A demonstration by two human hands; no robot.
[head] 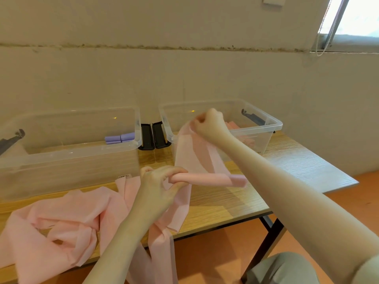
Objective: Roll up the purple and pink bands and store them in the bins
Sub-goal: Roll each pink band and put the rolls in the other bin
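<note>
My left hand grips the left end of a partly rolled pink band just above the table. From the roll the loose strip rises to my right hand, which pinches it in front of the right clear bin. That bin holds pink bands, mostly hidden behind my arm. The left clear bin holds rolled purple bands in its far right corner. A heap of loose pink bands lies on the table at the left, and some strips hang over the front edge.
Both bins stand on a wooden table against a wall. Two black bin latches sit between the bins. The table's right end and front edge are close, with orange floor below.
</note>
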